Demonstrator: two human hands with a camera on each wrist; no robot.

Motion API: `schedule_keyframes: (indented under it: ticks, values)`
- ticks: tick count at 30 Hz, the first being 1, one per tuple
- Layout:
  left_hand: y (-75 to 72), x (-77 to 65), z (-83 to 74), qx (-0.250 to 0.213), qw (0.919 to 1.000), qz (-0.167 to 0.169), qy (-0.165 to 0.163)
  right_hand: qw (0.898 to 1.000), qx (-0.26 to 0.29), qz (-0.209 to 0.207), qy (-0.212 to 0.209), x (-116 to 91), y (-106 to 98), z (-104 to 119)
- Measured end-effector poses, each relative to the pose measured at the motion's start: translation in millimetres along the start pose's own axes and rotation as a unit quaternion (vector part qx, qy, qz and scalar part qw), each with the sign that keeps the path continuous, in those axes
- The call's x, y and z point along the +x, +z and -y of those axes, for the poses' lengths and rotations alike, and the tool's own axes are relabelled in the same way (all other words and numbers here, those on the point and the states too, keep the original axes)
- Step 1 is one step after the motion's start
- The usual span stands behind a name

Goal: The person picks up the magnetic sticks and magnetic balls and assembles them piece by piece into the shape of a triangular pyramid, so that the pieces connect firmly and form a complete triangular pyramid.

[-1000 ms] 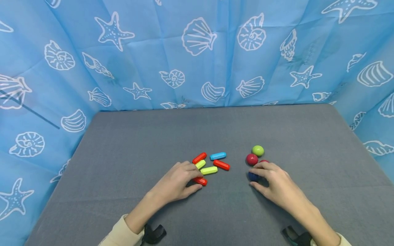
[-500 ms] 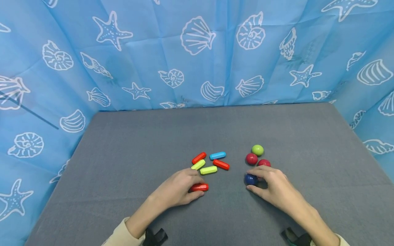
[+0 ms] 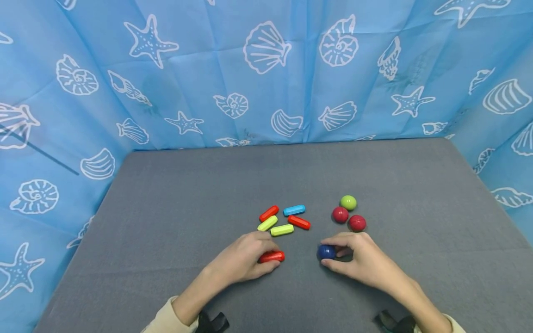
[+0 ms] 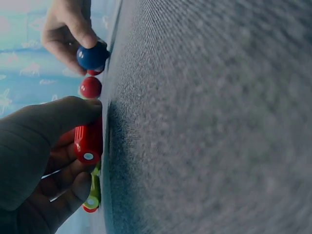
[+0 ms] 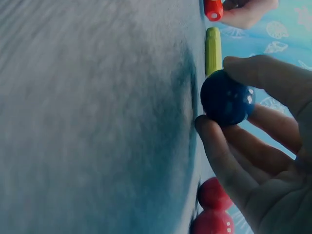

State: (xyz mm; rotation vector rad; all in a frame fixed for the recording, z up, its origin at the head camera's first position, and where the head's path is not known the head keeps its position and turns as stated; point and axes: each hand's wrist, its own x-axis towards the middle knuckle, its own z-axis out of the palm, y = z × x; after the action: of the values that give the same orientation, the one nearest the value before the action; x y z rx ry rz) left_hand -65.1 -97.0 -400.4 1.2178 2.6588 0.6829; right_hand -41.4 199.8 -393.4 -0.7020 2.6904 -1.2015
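Observation:
My left hand [image 3: 245,259] pinches a red stick-shaped piece [image 3: 272,256] with faceted sides between thumb and fingers, low over the grey table. In the left wrist view the same red piece [image 4: 88,141] shows a pale dot on its end. On the other side, my right hand [image 3: 362,259] grips a dark blue ball [image 3: 326,252] by thumb and fingertips. The right wrist view has this blue ball [image 5: 226,97] held between the fingertips, close to the cloth. The two held things are a short way apart, facing each other.
Behind my left hand lie two yellow-green sticks [image 3: 282,230], two more red sticks [image 3: 299,222] and a blue stick [image 3: 294,210]. Two red balls [image 3: 357,223] and a green ball [image 3: 348,202] sit behind my right hand. A blue shell-patterned curtain [image 3: 266,92] borders the grey table [image 3: 187,185].
My left hand has drawn the red stick toward the front, away from the other sticks. The right hand has brought the blue ball left and nearer, uncovering a red ball.

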Motion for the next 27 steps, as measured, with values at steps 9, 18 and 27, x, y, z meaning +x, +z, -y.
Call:
schedule_keyframes:
  ticks: [9, 18, 27]
  values:
    - [3.0, 1.0, -3.6, -0.037, 0.9993, 0.003, -0.004, 0.996, 0.067, 0.048, 0.028, 8, 11, 5]
    - [4.3, 2.2, -5.5, -0.039, 0.9992, 0.004, -0.002, 0.993, 0.093, 0.069, 0.015, 18, 21, 10]
    - [5.3, 3.3, -6.3, -0.047, 0.9989, 0.005, -0.001, 0.993, 0.098, 0.071, 0.005, 23, 27, 15]
